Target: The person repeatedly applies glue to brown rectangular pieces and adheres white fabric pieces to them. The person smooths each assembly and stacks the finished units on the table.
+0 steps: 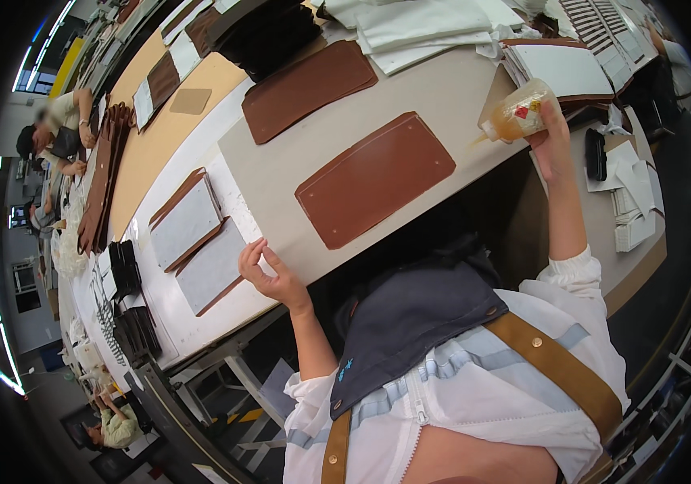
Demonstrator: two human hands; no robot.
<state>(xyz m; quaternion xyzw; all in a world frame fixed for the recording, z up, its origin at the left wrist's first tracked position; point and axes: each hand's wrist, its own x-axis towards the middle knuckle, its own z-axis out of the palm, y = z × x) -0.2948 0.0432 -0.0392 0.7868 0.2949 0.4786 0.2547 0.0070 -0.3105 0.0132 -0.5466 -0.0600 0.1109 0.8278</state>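
My right hand (554, 145) grips a clear squeeze bottle (518, 113) of amber liquid, which looks like glue. The bottle is tilted on its side, its thin nozzle pointing left above the table edge. Left of the nozzle a brown leather panel (375, 179) lies flat on the grey board, with small marks near its corners. My left hand (271, 277) hovers at the table's front edge, fingers loosely bent and apart, holding nothing. Close to it are brown panels with pale grey faces (210, 266). A second brown leather panel (309, 91) lies farther back.
Black stacked pieces (269, 36) and white sheets (426, 28) sit at the back. A white-topped stack (559, 71) stands far right. Black bundles (131, 298) lie at the left, near long brown strips (106, 181). People work at the far left; a side table (640, 266) is at the right.
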